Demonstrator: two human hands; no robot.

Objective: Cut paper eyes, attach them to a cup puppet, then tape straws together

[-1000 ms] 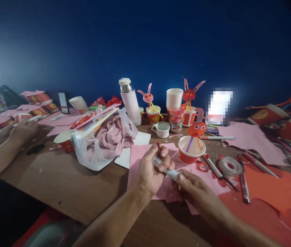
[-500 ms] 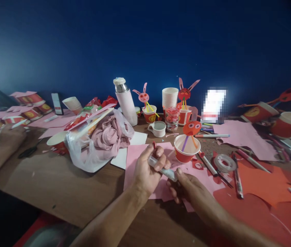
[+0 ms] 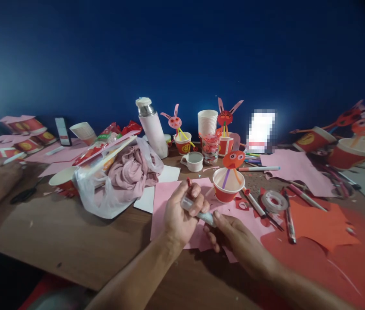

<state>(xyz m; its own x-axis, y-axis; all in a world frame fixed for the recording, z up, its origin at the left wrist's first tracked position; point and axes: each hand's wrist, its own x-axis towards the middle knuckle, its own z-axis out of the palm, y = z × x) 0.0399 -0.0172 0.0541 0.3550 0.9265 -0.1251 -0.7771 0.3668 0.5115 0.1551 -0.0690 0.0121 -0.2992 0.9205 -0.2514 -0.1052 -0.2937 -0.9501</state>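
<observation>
My left hand (image 3: pixel 182 215) is curled around a slim translucent tube (image 3: pixel 207 218), which slants down to the right. A small red bit (image 3: pixel 188 181) shows at my left thumb and forefinger; whether it is a separate piece I cannot tell. My right hand (image 3: pixel 229 234) pinches the tube's lower right end between thumb and fingers. Under both hands lie pink paper sheets (image 3: pixel 161 206). Just beyond them stands a red and white paper cup (image 3: pixel 224 196), with an orange paper face (image 3: pixel 234 159) on purple and orange legs.
A plastic bag with pink cloth (image 3: pixel 134 170) lies left. Behind stand a flask (image 3: pixel 153 129), a mug (image 3: pixel 193 162), stacked cups (image 3: pixel 207 122) and rabbit-faced cups (image 3: pixel 182 142). Tape (image 3: pixel 274 201), pens (image 3: pixel 253 202) and orange paper (image 3: pixel 321 221) lie right. Another person's hand (image 3: pixel 3 174) is far left.
The whole scene has shifted a little to the left in view. Both hands keep nearly the same grip on the tube.
</observation>
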